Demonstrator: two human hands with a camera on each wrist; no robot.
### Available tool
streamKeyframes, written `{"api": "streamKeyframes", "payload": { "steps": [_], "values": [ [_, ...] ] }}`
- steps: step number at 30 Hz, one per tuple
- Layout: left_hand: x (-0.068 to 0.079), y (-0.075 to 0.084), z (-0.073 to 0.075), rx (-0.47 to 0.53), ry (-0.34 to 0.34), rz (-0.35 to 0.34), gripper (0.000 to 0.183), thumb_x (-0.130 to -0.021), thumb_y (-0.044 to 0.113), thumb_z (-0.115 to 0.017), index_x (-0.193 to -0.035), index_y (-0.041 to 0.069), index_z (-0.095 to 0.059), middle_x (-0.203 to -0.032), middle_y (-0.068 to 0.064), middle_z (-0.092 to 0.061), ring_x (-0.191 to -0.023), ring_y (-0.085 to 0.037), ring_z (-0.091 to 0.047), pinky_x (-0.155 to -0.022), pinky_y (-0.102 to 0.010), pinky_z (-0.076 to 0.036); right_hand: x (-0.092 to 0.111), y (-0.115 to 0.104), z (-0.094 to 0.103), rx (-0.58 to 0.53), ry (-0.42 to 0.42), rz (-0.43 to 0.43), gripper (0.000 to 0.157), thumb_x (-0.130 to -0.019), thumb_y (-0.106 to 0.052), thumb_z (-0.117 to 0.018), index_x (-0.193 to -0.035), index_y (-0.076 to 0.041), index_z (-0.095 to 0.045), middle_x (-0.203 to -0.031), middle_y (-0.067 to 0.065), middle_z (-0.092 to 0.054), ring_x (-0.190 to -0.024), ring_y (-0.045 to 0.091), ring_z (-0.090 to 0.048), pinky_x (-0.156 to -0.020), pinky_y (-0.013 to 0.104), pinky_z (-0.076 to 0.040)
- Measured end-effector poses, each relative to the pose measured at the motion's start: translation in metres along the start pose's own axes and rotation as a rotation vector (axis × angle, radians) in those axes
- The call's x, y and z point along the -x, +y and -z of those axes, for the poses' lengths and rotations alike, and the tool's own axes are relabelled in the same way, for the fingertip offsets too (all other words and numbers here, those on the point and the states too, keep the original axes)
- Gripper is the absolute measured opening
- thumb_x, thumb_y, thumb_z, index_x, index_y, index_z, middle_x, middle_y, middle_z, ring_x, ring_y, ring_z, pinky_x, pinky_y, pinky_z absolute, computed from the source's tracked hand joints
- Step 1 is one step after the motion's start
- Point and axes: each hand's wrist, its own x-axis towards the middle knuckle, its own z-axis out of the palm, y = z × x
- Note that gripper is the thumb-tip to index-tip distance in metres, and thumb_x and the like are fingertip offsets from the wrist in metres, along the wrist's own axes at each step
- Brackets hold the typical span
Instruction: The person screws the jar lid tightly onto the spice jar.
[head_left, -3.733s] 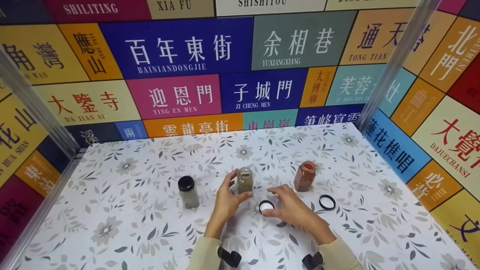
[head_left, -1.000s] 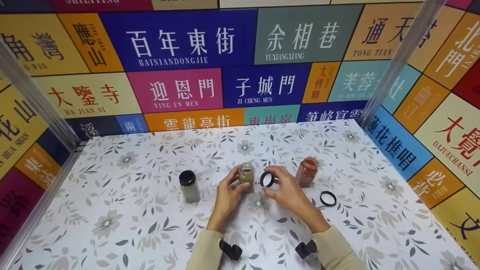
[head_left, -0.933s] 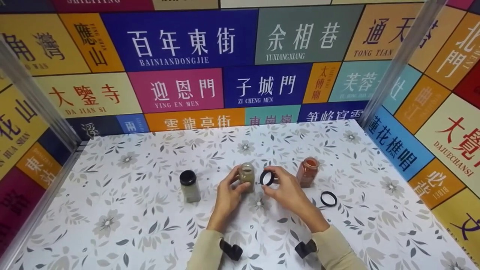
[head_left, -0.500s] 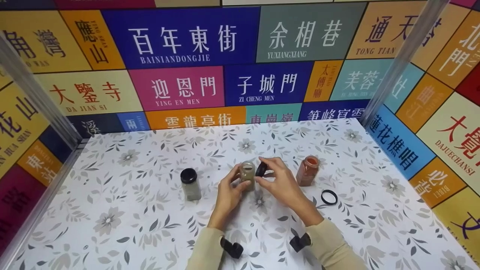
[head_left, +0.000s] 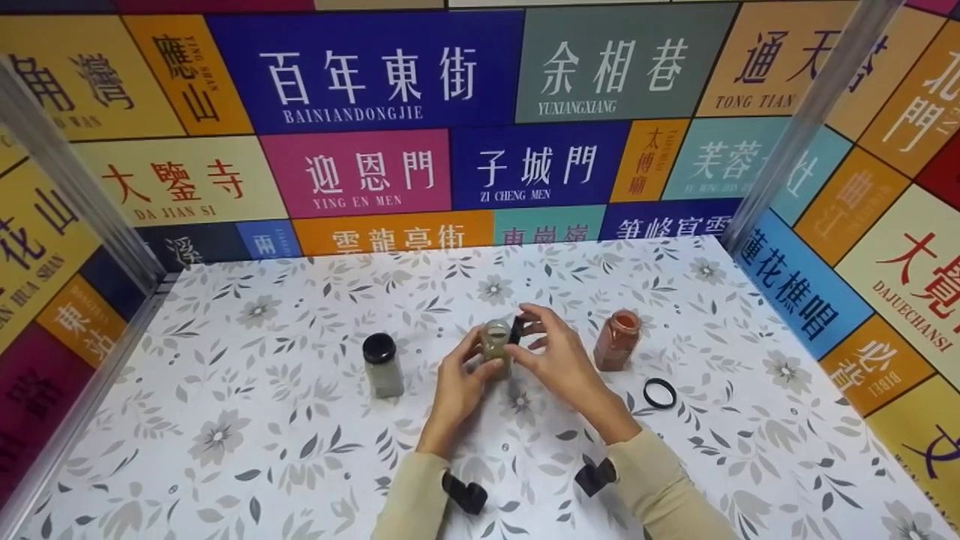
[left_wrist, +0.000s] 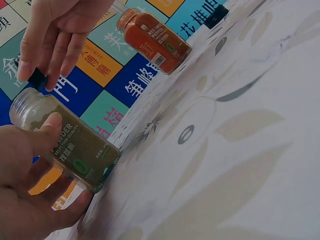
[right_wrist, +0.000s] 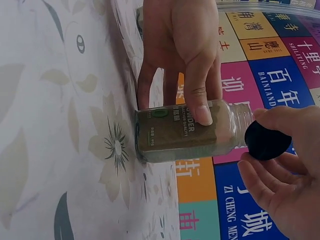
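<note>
Nearest, two beige sleeves (head_left: 414,491) come in from the table's near edge, each with a black band (head_left: 465,493) at the wrist; both forearms angle inward. The left hand (head_left: 459,381) wraps the glass powder jar (head_left: 495,351) low, thumb pressed across the label, fingers behind, holding it upright on the floral tabletop (head_left: 300,397). The right hand (head_left: 561,358) pinches a black lid (head_left: 515,331) between thumb and fingertips, tipped on edge just beside the jar's open mouth; whether it touches the rim I cannot tell. Rightward lies a second lid (head_left: 660,393); a capped jar (head_left: 384,375) stands left, an uncapped red jar (head_left: 617,343) right. Beyond rises the lettered wall (head_left: 367,75).
</note>
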Motion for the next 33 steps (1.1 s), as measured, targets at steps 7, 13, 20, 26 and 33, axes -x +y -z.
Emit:
{"api": "streamKeyframes", "payload": {
  "steps": [7, 13, 20, 26, 33],
  "values": [
    [-0.001, 0.001, 0.0, 0.013, -0.002, -0.019, 0.058, -0.087, 0.007, -0.074, -0.141, -0.003, -0.053, -0.137, -0.027, -0.06, -0.124, -0.046, -0.06, -0.109, -0.056, -0.047, -0.005, 0.0, -0.003, -0.006, 0.039, 0.048, 0.054, -0.086, -0.014, -0.079, -0.132, -0.002, -0.054, -0.118, 0.013, -0.07, -0.103, 0.026, -0.068, -0.083, 0.044, -0.059],
    [-0.002, 0.001, 0.0, 0.035, 0.007, -0.011, 0.057, -0.087, 0.006, -0.074, -0.14, -0.002, -0.055, -0.134, -0.027, -0.062, -0.123, -0.046, -0.06, -0.106, -0.057, -0.049, -0.007, 0.002, -0.005, 0.019, 0.046, 0.08, 0.054, -0.087, -0.019, -0.079, -0.133, -0.005, -0.054, -0.121, 0.012, -0.069, -0.102, 0.024, -0.067, -0.079, 0.032, -0.058],
    [-0.001, -0.001, 0.002, 0.028, 0.019, -0.007, 0.056, -0.086, 0.007, -0.075, -0.139, 0.0, -0.056, -0.134, -0.026, -0.062, -0.123, -0.046, -0.06, -0.106, -0.055, -0.05, -0.01, 0.002, -0.013, 0.028, 0.068, 0.15, 0.048, -0.087, -0.02, -0.078, -0.129, -0.007, -0.061, -0.121, 0.011, -0.07, -0.101, 0.025, -0.066, -0.078, 0.038, -0.059],
    [0.0, 0.0, 0.003, 0.026, 0.014, 0.019, 0.059, -0.086, 0.006, -0.074, -0.141, -0.004, -0.053, -0.135, -0.027, -0.061, -0.125, -0.046, -0.059, -0.107, -0.054, -0.05, -0.01, 0.003, -0.02, 0.034, 0.075, 0.194, 0.041, -0.087, -0.021, -0.077, -0.126, -0.009, -0.068, -0.124, 0.01, -0.069, -0.11, 0.027, -0.062, -0.082, 0.04, -0.058],
    [0.0, 0.001, 0.0, 0.024, 0.001, 0.019, 0.063, -0.087, 0.009, -0.074, -0.143, -0.006, -0.049, -0.137, -0.028, -0.059, -0.125, -0.047, -0.058, -0.108, -0.054, -0.049, -0.009, 0.004, -0.025, -0.04, 0.094, 0.166, 0.038, -0.088, -0.02, -0.077, -0.124, -0.011, -0.071, -0.125, 0.009, -0.068, -0.117, 0.027, -0.062, -0.09, 0.048, -0.056]
  ]
}}
